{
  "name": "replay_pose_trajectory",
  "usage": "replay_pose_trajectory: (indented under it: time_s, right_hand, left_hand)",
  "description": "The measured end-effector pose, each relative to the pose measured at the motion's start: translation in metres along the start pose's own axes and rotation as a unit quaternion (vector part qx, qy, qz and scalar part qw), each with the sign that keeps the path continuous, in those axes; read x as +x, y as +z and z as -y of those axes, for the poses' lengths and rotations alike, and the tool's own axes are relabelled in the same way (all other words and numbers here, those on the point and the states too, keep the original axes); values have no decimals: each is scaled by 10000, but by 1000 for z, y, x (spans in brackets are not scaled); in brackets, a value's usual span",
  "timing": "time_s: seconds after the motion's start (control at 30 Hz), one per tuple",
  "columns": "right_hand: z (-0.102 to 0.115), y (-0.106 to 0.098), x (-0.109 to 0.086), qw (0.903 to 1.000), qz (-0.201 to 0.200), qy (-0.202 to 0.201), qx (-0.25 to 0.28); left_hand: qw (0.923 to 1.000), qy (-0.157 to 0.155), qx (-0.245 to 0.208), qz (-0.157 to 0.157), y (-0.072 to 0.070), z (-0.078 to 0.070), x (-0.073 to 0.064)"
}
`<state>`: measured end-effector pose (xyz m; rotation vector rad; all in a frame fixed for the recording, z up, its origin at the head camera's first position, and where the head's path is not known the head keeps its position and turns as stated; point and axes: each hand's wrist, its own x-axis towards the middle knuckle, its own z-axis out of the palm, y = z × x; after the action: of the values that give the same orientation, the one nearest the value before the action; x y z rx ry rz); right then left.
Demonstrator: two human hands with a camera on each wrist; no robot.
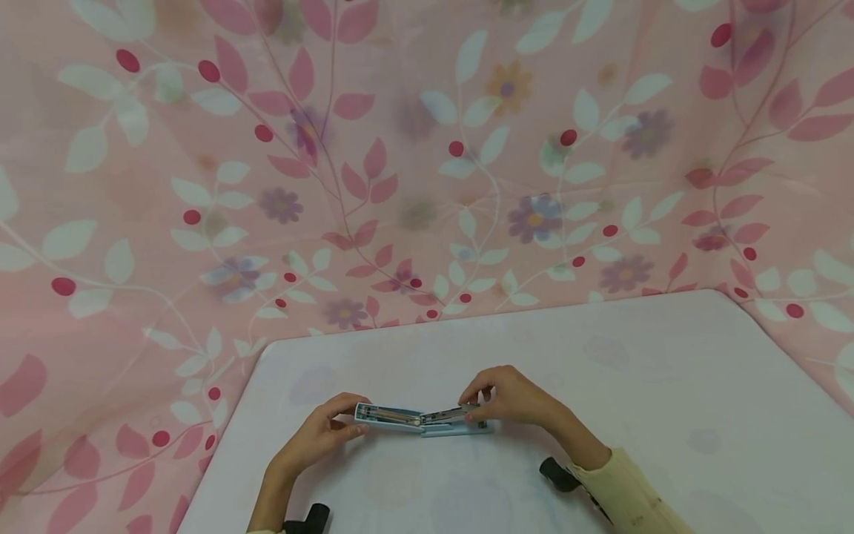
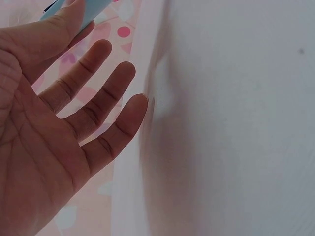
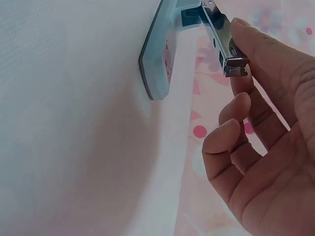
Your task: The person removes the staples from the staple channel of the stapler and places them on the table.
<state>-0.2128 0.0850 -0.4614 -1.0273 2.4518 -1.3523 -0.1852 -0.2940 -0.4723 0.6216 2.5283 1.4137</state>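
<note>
A light blue stapler [image 1: 390, 426] lies opened out above the white table, its top cover swung to the left. My left hand [image 1: 324, 432] pinches the end of that cover between thumb and index finger; in the left wrist view the other fingers of the left hand [image 2: 64, 118] spread away from the blue stapler [image 2: 93, 12]. My right hand [image 1: 510, 397] pinches the metal staple magazine [image 1: 454, 413], which is raised from the base. In the right wrist view the magazine [image 3: 224, 37] sits between thumb and index finger, apart from the blue base [image 3: 160, 59].
The white table [image 1: 634, 386] reaches back to a pink floral curtain [image 1: 414, 163]. Black wrist-worn devices show below the left hand [image 1: 310, 519] and beside the right sleeve [image 1: 559, 475].
</note>
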Motion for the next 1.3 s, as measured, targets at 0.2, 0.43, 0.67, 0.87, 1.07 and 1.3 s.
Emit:
replay_pose_trajectory:
  time_s: [0.2,0.43,0.67,0.87,1.07,1.3]
  right_hand:
    - [0,-1,-2,9995,-179,248,102]
    - [-2,4,-4,9985,-475,255,-64]
    - [-2,7,-4,9984,-399,-167,-372]
    - [1,6,-7,9912,-403,-254,-1239]
    - [0,8,-8,9882,-398,-315,-1447]
    - [0,9,-8,9846,-458,-592,-1579]
  left_hand:
    - [10000,9,-42,-19,0,0,0]
    - [10000,-22,-49,-24,1,0,-1]
    - [9998,-187,-48,-61,-1,1,-4]
    - [9999,-79,-34,-90,-1,0,-2]
    - [9999,71,-15,-69,0,0,-1]
    - [9999,-20,-1,-105,0,-2,0]
